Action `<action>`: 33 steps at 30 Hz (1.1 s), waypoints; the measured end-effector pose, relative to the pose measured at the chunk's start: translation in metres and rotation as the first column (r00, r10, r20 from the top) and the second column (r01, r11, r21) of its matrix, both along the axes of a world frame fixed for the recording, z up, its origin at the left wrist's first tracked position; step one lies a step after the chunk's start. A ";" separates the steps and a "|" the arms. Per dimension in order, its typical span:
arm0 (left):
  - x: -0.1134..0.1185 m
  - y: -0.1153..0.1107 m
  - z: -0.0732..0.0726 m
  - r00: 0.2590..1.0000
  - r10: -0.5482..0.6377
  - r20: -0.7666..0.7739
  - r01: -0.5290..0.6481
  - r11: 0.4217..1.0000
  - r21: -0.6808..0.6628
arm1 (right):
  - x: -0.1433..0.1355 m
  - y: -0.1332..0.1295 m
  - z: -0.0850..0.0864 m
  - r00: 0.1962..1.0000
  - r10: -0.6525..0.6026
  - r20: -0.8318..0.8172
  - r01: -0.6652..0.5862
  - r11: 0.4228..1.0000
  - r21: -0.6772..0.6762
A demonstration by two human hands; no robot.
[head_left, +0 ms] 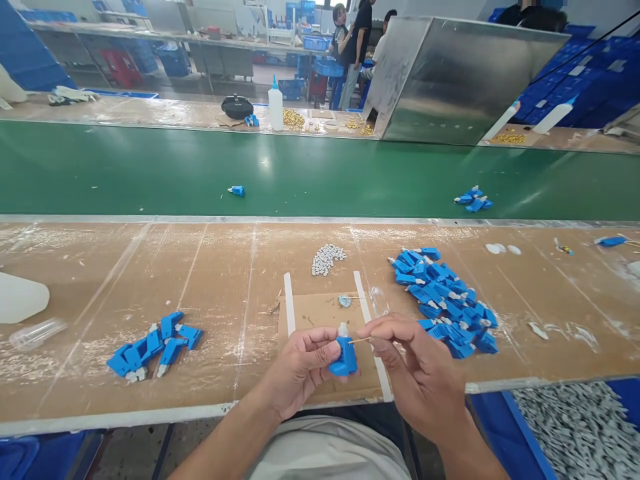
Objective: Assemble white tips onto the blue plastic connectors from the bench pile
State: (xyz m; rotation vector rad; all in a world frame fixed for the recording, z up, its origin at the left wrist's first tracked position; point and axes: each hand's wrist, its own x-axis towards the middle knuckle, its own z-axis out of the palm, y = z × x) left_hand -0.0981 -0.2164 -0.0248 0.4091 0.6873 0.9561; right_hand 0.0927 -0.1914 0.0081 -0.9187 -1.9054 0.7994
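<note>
Left hand (306, 363) pinches blue angular plastic part (344, 359) upright, likely steadying it for thin wooden stick (361, 340) pinched in right hand (426, 370).

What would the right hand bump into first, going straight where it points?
Probably the blue piece in the left hand; the thin stick in the right hand points at it. Depth is unclear.

No legible text, brands or numbers. Closest thing: pale label-like patches (618, 65) on the stacked blue bins (600, 77), upper right, too small and blurred to read. Light specks run in a row low on the metal housing (465, 73); can't tell whether that's lettering or just surface marks.
</note>
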 end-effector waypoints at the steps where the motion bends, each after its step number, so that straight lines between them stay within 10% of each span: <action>1: 0.000 0.000 0.000 1.000 0.000 -0.002 0.000 1.000 0.000 | 0.000 0.000 0.000 1.000 0.022 0.012 -0.022 1.000 0.016; 9: 0.001 0.000 0.002 1.000 0.017 -0.017 -0.017 1.000 0.002 | -0.003 -0.001 0.001 0.995 0.033 0.093 -0.041 0.995 0.089; 20: -0.035 -0.002 -0.025 0.972 0.226 -0.058 -0.228 0.973 -0.032 | 0.009 0.017 -0.036 0.971 0.037 0.238 0.034 0.958 -0.285; 25: -0.038 -0.003 -0.031 0.970 0.243 -0.027 -0.244 0.969 -0.047 | -0.001 0.079 -0.054 0.926 -0.164 0.341 0.241 0.951 -0.196; 33: -0.043 -0.007 -0.037 0.955 0.296 -0.008 -0.294 0.944 -0.151 | -0.038 0.167 -0.071 0.844 -0.205 0.496 0.246 0.969 -0.018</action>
